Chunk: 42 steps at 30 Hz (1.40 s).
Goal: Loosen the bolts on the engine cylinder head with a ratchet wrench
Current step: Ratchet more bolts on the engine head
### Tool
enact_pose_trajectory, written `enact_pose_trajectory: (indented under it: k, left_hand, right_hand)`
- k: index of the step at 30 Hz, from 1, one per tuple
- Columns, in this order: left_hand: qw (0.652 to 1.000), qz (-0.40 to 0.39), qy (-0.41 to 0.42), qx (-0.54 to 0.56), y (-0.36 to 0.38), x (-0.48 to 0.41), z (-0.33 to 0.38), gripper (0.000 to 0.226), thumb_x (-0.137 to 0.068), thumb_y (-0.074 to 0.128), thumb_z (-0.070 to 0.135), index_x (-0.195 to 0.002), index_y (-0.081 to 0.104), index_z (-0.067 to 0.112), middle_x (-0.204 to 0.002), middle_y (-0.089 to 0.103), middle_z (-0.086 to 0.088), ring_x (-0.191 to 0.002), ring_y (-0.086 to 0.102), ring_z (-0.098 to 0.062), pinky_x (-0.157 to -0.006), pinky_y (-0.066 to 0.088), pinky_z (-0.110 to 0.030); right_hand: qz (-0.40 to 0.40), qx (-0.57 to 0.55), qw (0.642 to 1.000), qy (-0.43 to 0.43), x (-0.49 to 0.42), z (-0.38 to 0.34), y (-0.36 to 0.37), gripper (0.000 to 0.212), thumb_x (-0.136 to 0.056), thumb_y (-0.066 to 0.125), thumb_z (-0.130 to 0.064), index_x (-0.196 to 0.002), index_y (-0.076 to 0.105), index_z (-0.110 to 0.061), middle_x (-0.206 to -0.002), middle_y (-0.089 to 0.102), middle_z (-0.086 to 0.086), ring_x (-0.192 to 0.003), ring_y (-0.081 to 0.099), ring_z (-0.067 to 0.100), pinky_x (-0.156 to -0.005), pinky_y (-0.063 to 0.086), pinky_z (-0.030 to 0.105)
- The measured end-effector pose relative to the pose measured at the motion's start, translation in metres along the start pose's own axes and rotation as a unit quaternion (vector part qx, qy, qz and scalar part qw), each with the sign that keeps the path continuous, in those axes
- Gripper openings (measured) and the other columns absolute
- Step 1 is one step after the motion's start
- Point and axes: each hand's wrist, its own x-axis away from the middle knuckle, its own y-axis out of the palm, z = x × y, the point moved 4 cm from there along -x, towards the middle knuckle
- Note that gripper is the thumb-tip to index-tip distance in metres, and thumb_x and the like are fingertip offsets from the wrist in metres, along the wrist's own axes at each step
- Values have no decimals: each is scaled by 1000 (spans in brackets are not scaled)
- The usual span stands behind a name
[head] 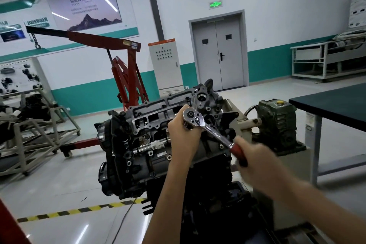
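Note:
The dark engine with its grey cylinder head point(150, 117) stands on a stand in the middle of the view. A chrome ratchet wrench point(210, 128) with a red handle sits head-down on the top right of the cylinder head. My left hand point(182, 132) grips around the wrench's head from the left, thumb by the round drive. My right hand point(257, 160) grips the red handle at the lower right and looks motion-blurred. The bolt under the socket is hidden by the wrench head and my left hand.
A red engine crane point(126, 61) stands behind the engine on the left. A green gearbox point(277, 121) of the stand sits to the right, beside a dark-topped table point(332, 105). Metal racks with parts stand at the far left point(29, 125). Yellow-black tape point(79, 211) marks the floor.

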Motion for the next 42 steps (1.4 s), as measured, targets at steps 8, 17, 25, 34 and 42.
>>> enact_pose_trajectory:
  k: [8, 17, 25, 34, 42]
  left_hand:
    - [989, 12, -88, 118, 10, -4, -10, 36, -88, 47, -17, -61, 38, 5, -52, 36, 16, -51, 31, 2, -51, 31, -11]
    - [998, -42, -38, 24, 2, -6, 0, 46, -81, 60, -8, -56, 38, 23, -50, 39, 12, -51, 30, -1, -49, 27, -18]
    - [999, 44, -27, 14, 6, 3, -3, 32, -80, 54, -11, -62, 46, 15, -57, 49, 5, -55, 39, -3, -54, 34, -21]
    - [995, -7, -70, 75, 8, -5, -4, 46, -80, 57, -8, -55, 41, 27, -52, 40, 16, -57, 34, -7, -60, 34, -30]
    - [997, -31, -46, 45, 6, -5, 1, 40, -79, 64, -10, -55, 43, 16, -52, 42, 13, -53, 34, -6, -52, 30, -23]
  right_hand:
    - [14, -178, 980, 89, 30, -45, 55, 30, -74, 62, -15, -91, 41, -28, -59, 45, -11, -46, 45, 2, -46, 35, 5]
    - [9, 164, 983, -84, -46, 16, -55, 21, -79, 63, -17, -97, 54, -17, -73, 61, -3, -61, 55, 13, -63, 46, 26]
    - [84, 7, 996, 2, 6, -22, 0, 20, -78, 64, -23, -71, 46, -21, -57, 45, -11, -49, 41, 1, -55, 37, 9]
    - [27, -192, 979, 64, 14, -41, 35, 30, -78, 61, -14, -61, 38, -23, -49, 41, -8, -44, 48, 0, -41, 29, 5]
    - [-25, 182, 980, -80, -63, 17, -55, 11, -83, 58, -25, -82, 48, -19, -62, 51, -8, -57, 53, 8, -56, 47, 21]
